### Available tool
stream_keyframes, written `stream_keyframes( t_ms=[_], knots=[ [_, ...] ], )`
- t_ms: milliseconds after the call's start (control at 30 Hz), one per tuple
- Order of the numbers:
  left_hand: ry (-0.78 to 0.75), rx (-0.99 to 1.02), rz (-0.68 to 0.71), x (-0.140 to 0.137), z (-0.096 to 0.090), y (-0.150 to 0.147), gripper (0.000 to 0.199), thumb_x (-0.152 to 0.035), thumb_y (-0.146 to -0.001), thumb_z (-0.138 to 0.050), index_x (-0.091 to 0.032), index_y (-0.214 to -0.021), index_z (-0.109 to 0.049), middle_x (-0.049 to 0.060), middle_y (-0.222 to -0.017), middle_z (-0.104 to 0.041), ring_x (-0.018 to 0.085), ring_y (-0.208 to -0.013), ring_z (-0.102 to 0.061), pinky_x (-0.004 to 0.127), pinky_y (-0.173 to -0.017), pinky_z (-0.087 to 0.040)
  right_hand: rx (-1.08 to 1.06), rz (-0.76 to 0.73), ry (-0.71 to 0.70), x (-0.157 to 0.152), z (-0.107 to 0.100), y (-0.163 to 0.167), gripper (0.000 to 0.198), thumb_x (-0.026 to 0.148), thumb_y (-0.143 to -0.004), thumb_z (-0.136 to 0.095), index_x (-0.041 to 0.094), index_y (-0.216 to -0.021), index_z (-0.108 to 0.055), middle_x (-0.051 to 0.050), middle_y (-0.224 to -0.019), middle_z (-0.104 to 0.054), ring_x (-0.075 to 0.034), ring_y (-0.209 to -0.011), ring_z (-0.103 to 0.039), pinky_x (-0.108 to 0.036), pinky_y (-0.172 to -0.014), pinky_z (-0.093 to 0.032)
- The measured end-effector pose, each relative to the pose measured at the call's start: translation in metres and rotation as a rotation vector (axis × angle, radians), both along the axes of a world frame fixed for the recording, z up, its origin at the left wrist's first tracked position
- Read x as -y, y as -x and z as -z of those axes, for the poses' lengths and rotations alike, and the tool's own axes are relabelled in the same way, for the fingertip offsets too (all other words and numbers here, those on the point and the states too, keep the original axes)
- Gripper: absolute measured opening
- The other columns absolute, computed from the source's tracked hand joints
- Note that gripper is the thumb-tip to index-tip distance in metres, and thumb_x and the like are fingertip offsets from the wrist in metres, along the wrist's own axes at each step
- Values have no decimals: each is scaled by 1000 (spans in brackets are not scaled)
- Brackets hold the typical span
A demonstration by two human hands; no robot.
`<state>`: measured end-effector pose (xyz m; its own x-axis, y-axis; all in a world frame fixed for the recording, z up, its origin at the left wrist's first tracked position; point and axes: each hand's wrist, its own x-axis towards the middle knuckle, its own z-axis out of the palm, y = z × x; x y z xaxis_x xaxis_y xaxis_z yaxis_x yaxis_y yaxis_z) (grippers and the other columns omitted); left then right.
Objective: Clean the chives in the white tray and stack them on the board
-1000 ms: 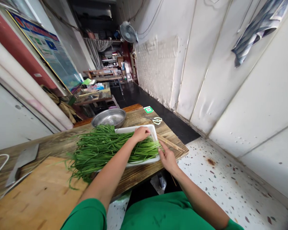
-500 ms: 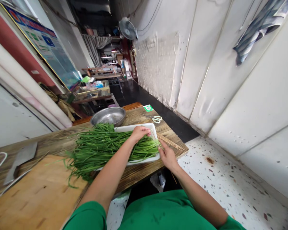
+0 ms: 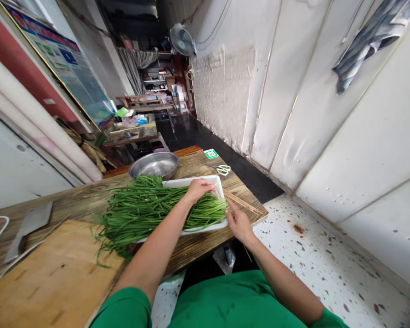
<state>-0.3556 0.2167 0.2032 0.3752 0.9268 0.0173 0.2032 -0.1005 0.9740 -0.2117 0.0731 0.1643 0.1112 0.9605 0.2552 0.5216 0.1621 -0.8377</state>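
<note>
A large heap of green garlic chives lies in a white plastic tray, their leafy ends spilling over its left side. My left hand is closed in a pinch above the stalks near the tray's far right corner; a thin pale bit shows at its fingertips, too small to name. At the tray's right end, my right hand has its thumb and fingers around the pale stem ends of the chives. Part of the heap is hidden behind my left forearm.
Behind the tray stands a steel bowl. Scissors and a QR code card lie at the far right. Thin bamboo sticks rest by the table's right edge. A cleaver and a wooden board are on the left.
</note>
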Motion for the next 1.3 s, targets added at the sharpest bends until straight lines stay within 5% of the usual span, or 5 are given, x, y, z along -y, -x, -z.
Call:
stream_keyframes(
  t_ms=[467,733,933,1067,1300],
  knots=[
    [-91,-118,13,5,1,3,22,-31,-60,-66,-13,-73,-68,3,-64,-67,15,-60,-61,27,-67,-48,-10,-1,-6,2,1,3,47,28,-84,-36,12,-127,-41,-2,-63,-64,-14,-45,-53,-23,-50,-43],
    [-154,-254,244,26,-11,3,24,-34,-61,-66,-15,-76,-70,4,-75,-69,17,-70,-62,26,-70,-46,-48,5,-76,-2,-4,4,46,24,-84,-37,15,-129,-39,-10,-106,-62,-18,-84,-61,-29,-76,-46],
    [-299,-320,256,17,-23,17,28,-36,-70,-57,-17,-86,-69,4,-86,-69,18,-82,-61,26,-76,-43,-39,2,-65,0,-5,4,46,26,-84,-37,15,-129,-40,-8,-92,-66,-16,-66,-61,-26,-65,-46],
    [-500,-645,211,4,-27,19,18,-30,-69,-57,-22,-79,-71,2,-84,-68,18,-82,-59,26,-78,-38,-33,15,-30,5,0,5,47,29,-85,-35,15,-130,-37,-1,-63,-62,-12,-42,-48,-23,-47,-39],
    [-610,-1217,312,3,-24,-2,17,-21,-67,-58,-22,-79,-70,9,-87,-66,25,-89,-55,36,-80,-29,-79,10,-27,5,5,6,47,30,-85,-36,16,-129,-38,3,-53,-54,-9,-38,-39,-20,-41,-30]
  ],
)
